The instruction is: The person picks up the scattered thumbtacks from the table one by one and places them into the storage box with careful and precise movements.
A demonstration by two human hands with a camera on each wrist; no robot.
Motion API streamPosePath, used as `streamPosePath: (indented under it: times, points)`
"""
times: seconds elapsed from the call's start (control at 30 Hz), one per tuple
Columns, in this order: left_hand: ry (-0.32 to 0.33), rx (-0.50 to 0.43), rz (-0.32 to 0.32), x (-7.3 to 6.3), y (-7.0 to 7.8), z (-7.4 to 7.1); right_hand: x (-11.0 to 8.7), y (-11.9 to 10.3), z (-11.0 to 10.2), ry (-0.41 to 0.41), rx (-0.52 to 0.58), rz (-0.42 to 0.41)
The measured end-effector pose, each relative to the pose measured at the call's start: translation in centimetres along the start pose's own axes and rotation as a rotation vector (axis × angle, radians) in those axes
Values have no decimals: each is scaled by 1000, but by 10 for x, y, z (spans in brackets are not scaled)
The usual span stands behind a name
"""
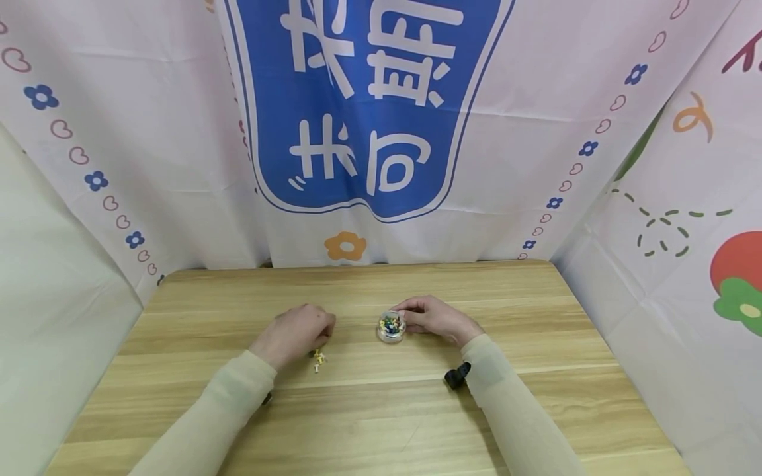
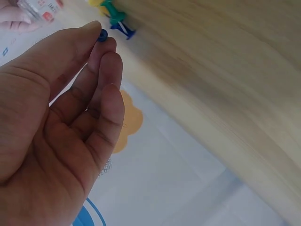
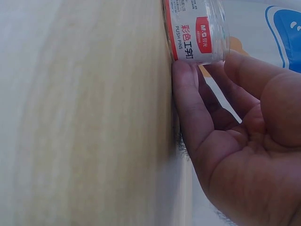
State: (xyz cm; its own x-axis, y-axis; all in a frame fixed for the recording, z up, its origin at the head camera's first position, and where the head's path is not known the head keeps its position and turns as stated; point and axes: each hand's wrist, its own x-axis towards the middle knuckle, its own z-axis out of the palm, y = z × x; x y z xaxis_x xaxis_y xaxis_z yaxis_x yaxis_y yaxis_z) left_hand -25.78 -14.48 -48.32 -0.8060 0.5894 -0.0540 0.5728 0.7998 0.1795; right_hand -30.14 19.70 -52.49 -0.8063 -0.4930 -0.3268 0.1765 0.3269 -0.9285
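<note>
My left hand (image 1: 297, 334) pinches a blue push pin (image 2: 103, 35) between thumb and forefinger, just above the table. Close by lie loose push pins (image 1: 319, 359), some yellow and some white in the head view; the left wrist view shows a green push pin (image 2: 114, 13) and another blue one beside it. To the right, a small clear jar (image 1: 391, 326) stands upright with colourful pins inside. My right hand (image 1: 437, 318) grips its side with thumb and fingers. The jar's red and white label (image 3: 195, 35) reads "PUSH PINS" in the right wrist view.
The wooden table (image 1: 381, 416) ends at the back against a hanging white cloth (image 1: 178, 218) with a blue printed panel. More cloth hangs at both sides. A black wrist device (image 1: 457, 375) sits at the right sleeve.
</note>
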Motion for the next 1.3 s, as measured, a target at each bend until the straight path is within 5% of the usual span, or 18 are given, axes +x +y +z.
streamPosePath:
  times: [0.77, 1.3]
  points:
    - [155, -100, -46, 24, 27, -4, 1, 0, 0, -1, -4, -7]
    - [267, -281, -96, 41, 56, 1, 2, 2, -2, -5, -7, -11]
